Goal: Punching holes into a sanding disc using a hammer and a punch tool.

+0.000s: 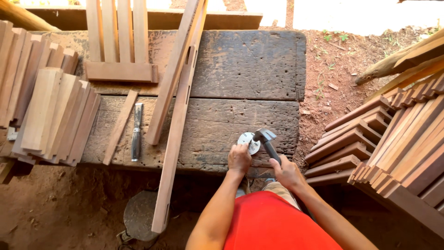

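Fingers of the right hand (287,172) grip a hammer (267,141), head resting on a metal disc (248,142) pinned by the left hand (239,158). Work on the bench (240,69) looks barely begun; long slats (178,115) lie unassembled.

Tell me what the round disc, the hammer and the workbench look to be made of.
Disc: probably metal, pale grey with a dull shine. Hammer: grey metal-looking head, dark handle, material unclear. Workbench: thick weathered wood planks, dark, stained, cracked, unfinished.
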